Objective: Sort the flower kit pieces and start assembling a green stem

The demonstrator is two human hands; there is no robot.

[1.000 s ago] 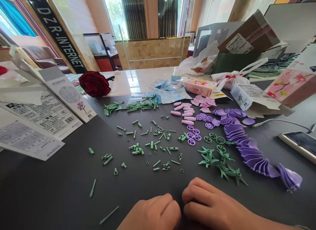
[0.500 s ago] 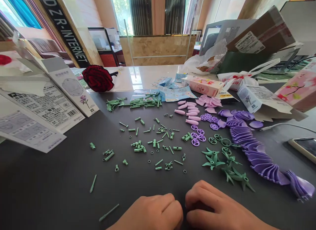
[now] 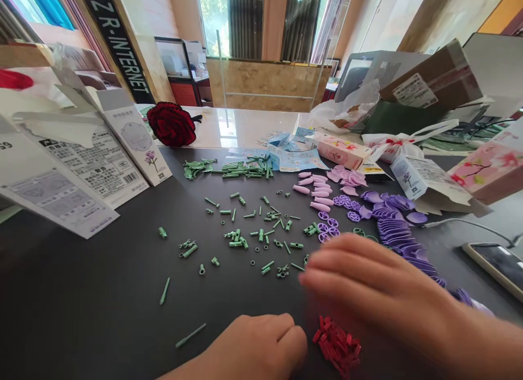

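Head view: left hand (image 3: 253, 348) lies curled shut on the desk (image 3: 81, 298), anything inside hidden. Right hand (image 3: 368, 287), blurred, is spread open above the desk, fingers (image 3: 327, 265) holding nothing visible. Red parts (image 3: 337, 344) lie heaped just right of the left hand, below the right, apart from the laid-out green parts (image 3: 249, 236) and lilac petals (image 3: 392, 227).

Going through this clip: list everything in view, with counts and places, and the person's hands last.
red rose model: one, dark red, far left
instruction sheets: several, white, left
green plastic parts: many, sage green, centre
pink petal pieces: many, pale pink, centre right
purple petal pieces: many, lilac, right
red plastic parts: one heap, red, front centre
pink box: one, pink, far centre
cardboard box: one, brown, far right
phone: one, dark screen, right edge
left hand: one, curled, front centre
right hand: one, blurred, nearest the red plastic parts
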